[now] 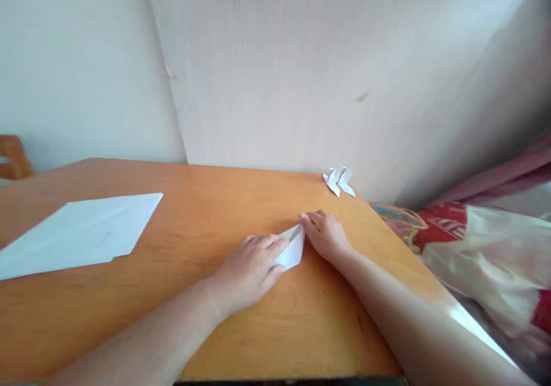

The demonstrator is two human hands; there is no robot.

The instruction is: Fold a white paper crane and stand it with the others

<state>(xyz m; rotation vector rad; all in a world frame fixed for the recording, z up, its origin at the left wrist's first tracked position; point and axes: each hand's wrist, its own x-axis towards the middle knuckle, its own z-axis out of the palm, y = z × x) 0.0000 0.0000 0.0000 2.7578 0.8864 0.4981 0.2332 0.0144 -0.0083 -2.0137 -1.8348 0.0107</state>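
A small folded piece of white paper (293,251) lies on the orange wooden table (206,219) between my two hands. My left hand (249,271) rests flat on its left part, fingers stretched over the paper and pressing it down. My right hand (325,234) presses the paper's upper right corner with its fingertips, fingers held together. Most of the paper under my left hand is hidden.
Several white sheets (81,231) lie stacked at the table's left. A small folded paper figure (339,180) sits at the far edge by the pale wall panel (301,70). A red and clear plastic bag (473,242) lies off the table's right edge.
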